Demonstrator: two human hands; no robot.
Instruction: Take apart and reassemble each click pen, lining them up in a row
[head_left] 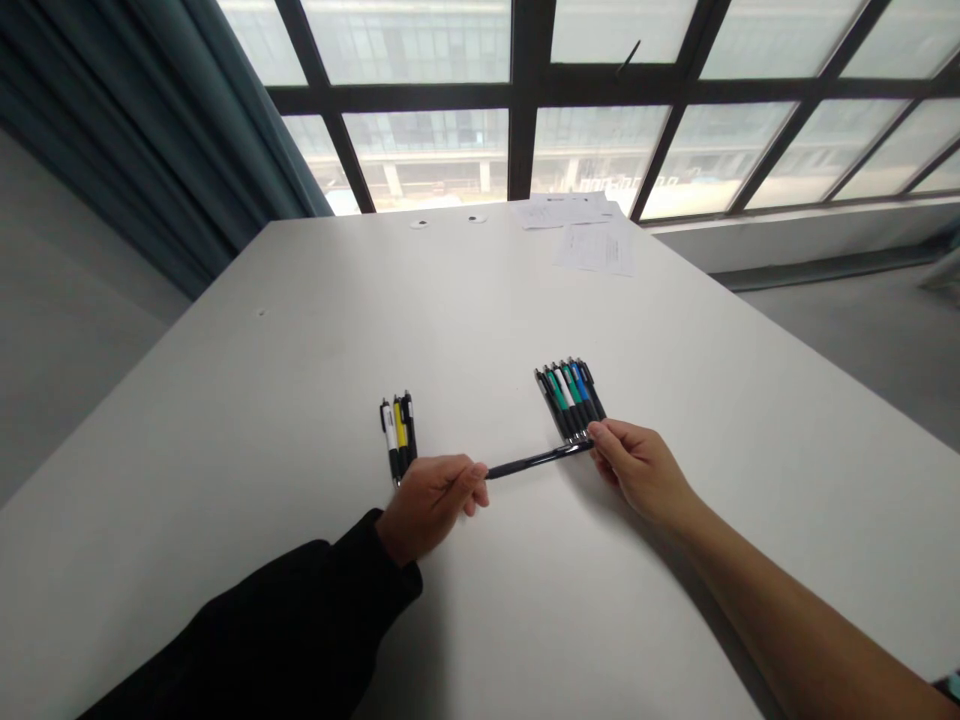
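- In the head view, the black pen [536, 461] was held between the two hands above the table [480, 320], tilted slightly, its right end higher in view.
- It looked slim and dark all over, with a ribbed grip towards the left and a glossy barrel with light glints towards the right.
- The left hand [439, 500] pinched one end between thumb and curled fingers; the right hand [637, 465] pinched the other.
- Near the right hand lay the right row [570, 402]: black, green, white and blue pens.
- By the left hand lay the left row [399, 435]: white, yellow and black.
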